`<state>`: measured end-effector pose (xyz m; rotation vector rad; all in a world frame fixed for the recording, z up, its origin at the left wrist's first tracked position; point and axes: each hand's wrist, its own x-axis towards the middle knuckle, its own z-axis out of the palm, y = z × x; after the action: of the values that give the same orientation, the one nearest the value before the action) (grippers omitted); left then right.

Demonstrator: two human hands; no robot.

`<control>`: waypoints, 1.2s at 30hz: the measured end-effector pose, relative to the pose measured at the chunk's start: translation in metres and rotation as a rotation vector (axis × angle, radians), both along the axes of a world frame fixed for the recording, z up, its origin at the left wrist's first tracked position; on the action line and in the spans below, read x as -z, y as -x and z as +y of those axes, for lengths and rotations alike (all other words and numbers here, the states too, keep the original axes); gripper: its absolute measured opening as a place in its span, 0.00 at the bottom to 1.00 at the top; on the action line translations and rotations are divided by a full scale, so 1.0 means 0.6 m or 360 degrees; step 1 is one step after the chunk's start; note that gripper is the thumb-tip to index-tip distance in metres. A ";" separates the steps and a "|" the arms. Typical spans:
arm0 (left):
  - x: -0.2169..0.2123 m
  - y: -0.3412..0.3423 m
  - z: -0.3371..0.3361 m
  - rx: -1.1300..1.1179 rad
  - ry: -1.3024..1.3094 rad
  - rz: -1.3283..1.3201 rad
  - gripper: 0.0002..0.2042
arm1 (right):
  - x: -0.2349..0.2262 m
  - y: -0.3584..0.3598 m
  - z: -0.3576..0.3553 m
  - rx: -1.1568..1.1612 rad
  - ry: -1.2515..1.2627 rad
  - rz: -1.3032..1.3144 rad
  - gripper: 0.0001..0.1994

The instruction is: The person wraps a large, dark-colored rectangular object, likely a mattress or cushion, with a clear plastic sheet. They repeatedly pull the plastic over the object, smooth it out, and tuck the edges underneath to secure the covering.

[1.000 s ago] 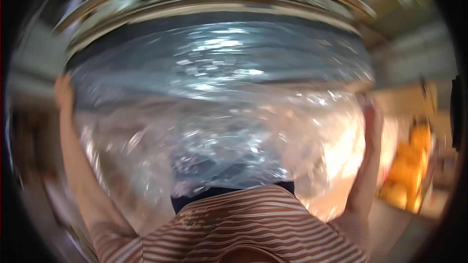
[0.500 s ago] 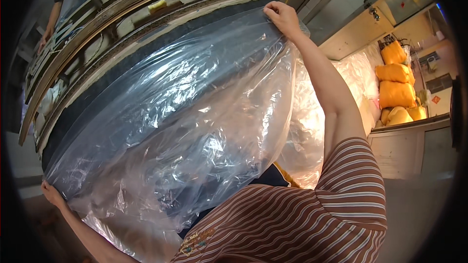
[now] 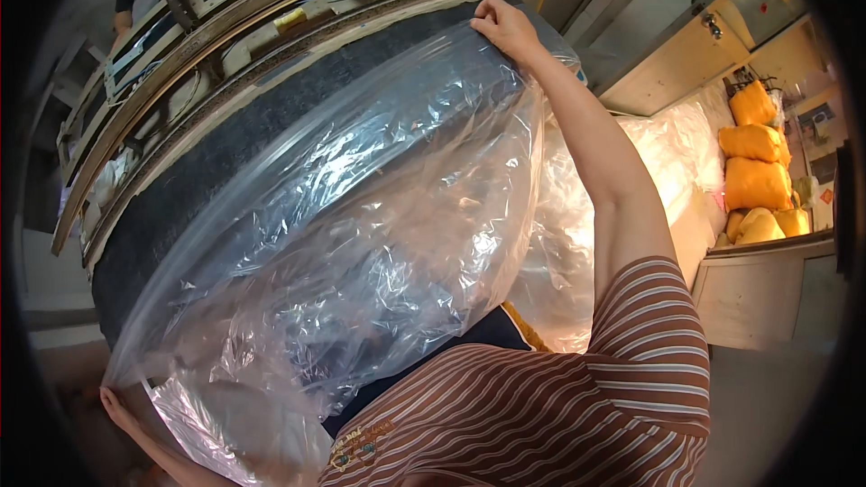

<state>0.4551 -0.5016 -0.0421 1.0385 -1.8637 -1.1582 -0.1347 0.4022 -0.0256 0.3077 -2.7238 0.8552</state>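
A: Begin at the left edge. Left hand?
B: Lower left. Fingers grasping a corner of the clear plastic sheet.
A: Above that?
B: A frame of rails; at its far side, another person's hand. Cannot tell whether that one grips anything.
A: Sheet position?
B: Centre, stretched slantwise between the wearer's two hands, wrinkled and glossy. Upper part lies over the dark worktop, a bare strip of which shows between sheet and frame. Lower part is in front of the wearer's striped shirt.
A: Right hand?
B: Upper centre, near the worktop's right end. Fingers bent, pinching the sheet's upper edge.
A: Further right?
B: More clear plastic, brightly lit; beyond it, stacked orange bundles.
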 end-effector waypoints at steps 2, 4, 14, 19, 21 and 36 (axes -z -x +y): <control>-0.007 -0.059 -0.004 0.0071 0.0031 -0.0072 0.22 | 0.010 0.016 0.001 -0.0160 0.0066 -0.0009 0.12; 0.023 -0.035 -0.003 0.0052 0.0105 -0.0017 0.19 | 0.020 0.057 0.034 -0.0444 -0.0050 0.0044 0.12; -0.006 0.226 -0.032 -0.0283 0.0562 -0.0004 0.20 | -0.080 0.069 -0.042 0.0332 0.0261 0.0337 0.06; 0.105 0.400 -0.058 -0.0188 0.0663 -0.0199 0.20 | 0.038 0.119 0.036 0.0192 0.0855 0.0473 0.06; 0.098 0.437 -0.041 -0.0193 0.0494 -0.0241 0.21 | 0.041 0.134 0.042 0.0189 0.0795 0.0421 0.06; 0.079 0.489 -0.125 -0.0242 0.0541 -0.0407 0.18 | 0.041 0.208 0.020 0.0405 0.0264 0.0455 0.14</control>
<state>0.1614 -0.5763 -0.0895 1.1467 -2.0469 -0.6144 -0.2595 0.4142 -0.0503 0.0418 -2.3485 0.8816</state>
